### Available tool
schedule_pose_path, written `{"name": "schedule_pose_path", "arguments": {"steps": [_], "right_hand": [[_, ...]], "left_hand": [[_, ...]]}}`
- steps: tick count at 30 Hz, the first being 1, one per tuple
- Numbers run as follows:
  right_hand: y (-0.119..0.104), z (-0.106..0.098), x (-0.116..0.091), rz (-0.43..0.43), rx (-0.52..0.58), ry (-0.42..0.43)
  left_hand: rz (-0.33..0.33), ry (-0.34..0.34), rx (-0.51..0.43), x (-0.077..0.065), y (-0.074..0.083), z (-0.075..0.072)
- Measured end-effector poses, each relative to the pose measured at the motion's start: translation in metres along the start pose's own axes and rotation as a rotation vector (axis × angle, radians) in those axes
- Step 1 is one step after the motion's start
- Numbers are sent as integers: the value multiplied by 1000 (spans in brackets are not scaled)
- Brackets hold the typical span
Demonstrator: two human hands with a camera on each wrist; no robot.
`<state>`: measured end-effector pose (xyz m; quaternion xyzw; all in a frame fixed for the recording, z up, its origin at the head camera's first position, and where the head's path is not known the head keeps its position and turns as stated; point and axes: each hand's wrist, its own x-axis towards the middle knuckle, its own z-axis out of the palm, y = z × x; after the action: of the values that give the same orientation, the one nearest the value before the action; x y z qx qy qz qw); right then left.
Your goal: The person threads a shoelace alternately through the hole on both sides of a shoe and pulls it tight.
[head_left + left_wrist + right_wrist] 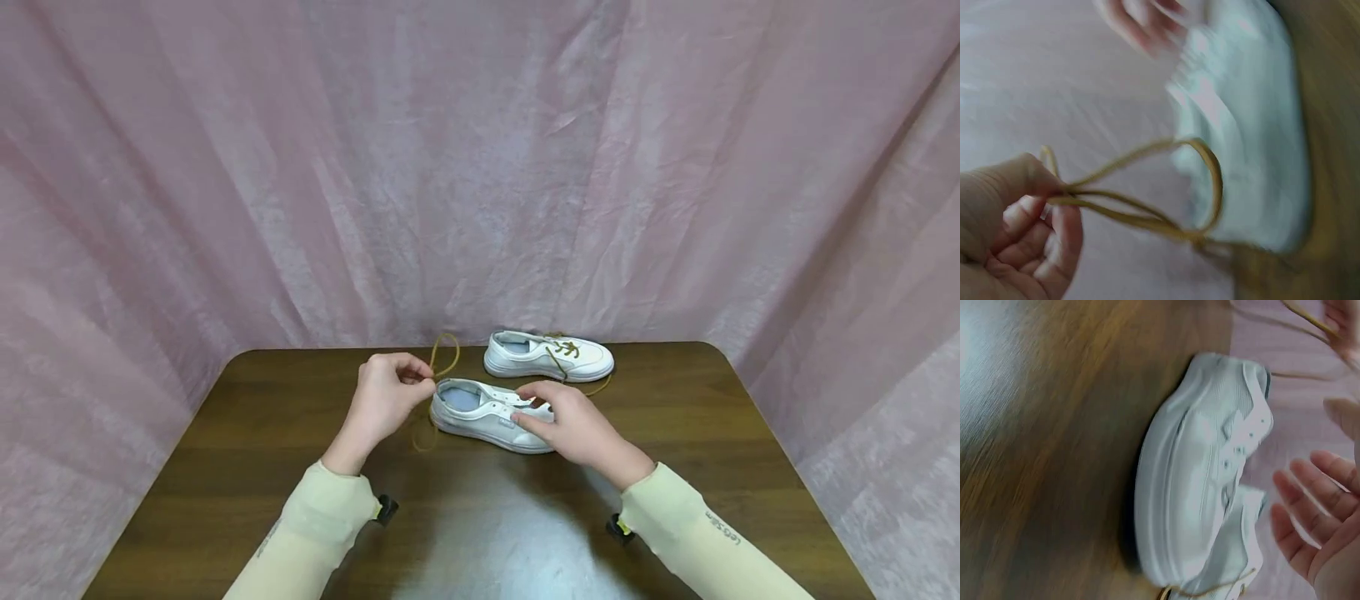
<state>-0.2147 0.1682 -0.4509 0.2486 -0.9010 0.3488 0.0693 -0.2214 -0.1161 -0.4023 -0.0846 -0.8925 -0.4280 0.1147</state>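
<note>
My left hand [390,396] pinches a mustard-yellow shoelace [1215,181] between thumb and fingers, just off the heel of the nearer white sneaker [480,423]. In the left wrist view the lace forms loops that hang out past the fingertips. No lace shows in the eyelets of this sneaker [1191,481], which stands upright with its toe to the right. Over its toe end is my right hand [577,423], fingers spread and loosely bent; the right wrist view shows them apart from the shoe with nothing between them.
Behind the nearer sneaker stands a second white sneaker [596,358], with yellow lace through its eyelets and one end trailing onto the brown wooden table [247,467]. A pink curtain [480,167] hangs along the table's back edge and both sides.
</note>
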Motion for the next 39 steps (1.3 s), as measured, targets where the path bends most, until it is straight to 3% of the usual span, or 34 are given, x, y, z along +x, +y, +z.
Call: {"name": "schedule_pose_path", "arguments": {"steps": [3,6,9,12,16,20,24,27,33,39], "right_hand": [[-11,7,5,-42,5,-55],[-23,15,9,-102,53,-108],[-31,22,13,-172,105,-138],[-33,24,15,-180,90,-151],[-25,21,10,-86,66,-184],[-13,13,6,-20,72,-194],[-8,7,6,-12,44,-163],[-7,4,7,-16,3,-129],[-11,2,10,-42,-35,-99],[-16,3,12,-20,-116,-53]], "left_hand": [[19,-21,-230,1,23,3],[24,-33,-393,-1,38,6],[31,-39,-450,-6,52,6],[50,-31,-449,-11,60,4],[68,42,-364,-12,52,0],[48,117,-253,-10,25,-1],[39,169,-161,-8,0,0],[30,193,-77,-9,-7,-2],[-3,143,84,-13,-19,-7],[-2,22,351,-16,-32,-10]]}}
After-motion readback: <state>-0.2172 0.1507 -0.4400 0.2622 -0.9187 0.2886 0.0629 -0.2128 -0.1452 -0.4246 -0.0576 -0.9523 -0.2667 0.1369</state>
